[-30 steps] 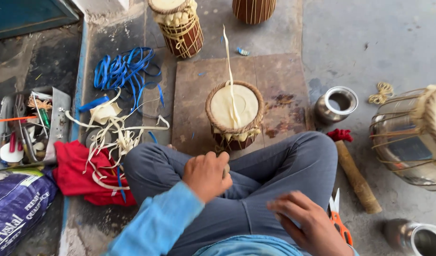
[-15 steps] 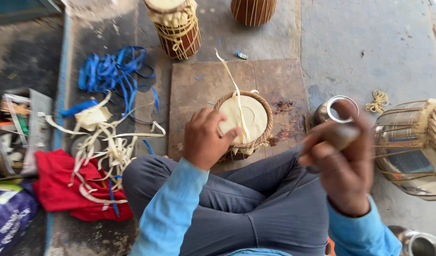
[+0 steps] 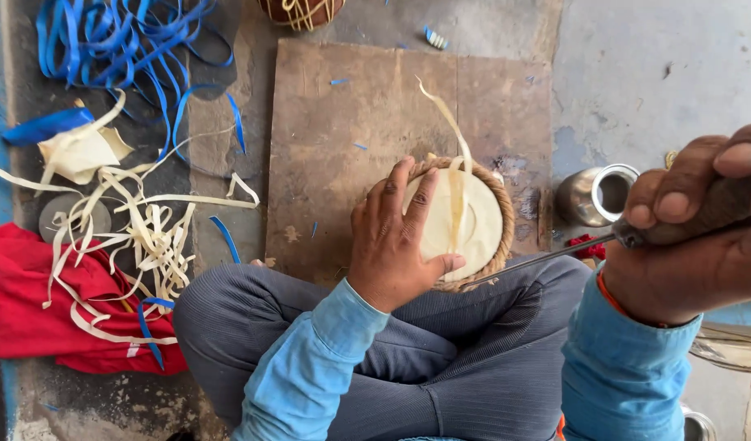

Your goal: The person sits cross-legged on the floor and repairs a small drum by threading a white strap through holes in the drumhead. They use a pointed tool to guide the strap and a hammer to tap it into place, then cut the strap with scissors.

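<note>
A small round drum [image 3: 472, 220] with a pale skin head and a braided rope rim stands between my crossed legs, on the edge of a brown board [image 3: 343, 139]. My left hand [image 3: 396, 241] lies flat on the drum head, fingers spread. A pale leather strip [image 3: 455, 155] runs up from the head. My right hand [image 3: 702, 229] is raised at the right, wrapped around the wooden handle of a thin metal awl [image 3: 539, 261]. The awl's shaft points left, its tip at the drum's near rim.
A heap of pale leather strips [image 3: 138, 220] lies on a red cloth [image 3: 40, 310] at the left, with blue straps [image 3: 122, 41] behind it. A small steel cup [image 3: 596, 194] stands right of the drum. Another drum [image 3: 303, 10] sits at the top edge.
My head has come closer to the drum. My left hand has spread flat on the drum head. My right hand has brought the awl's tip to the drum's rim.
</note>
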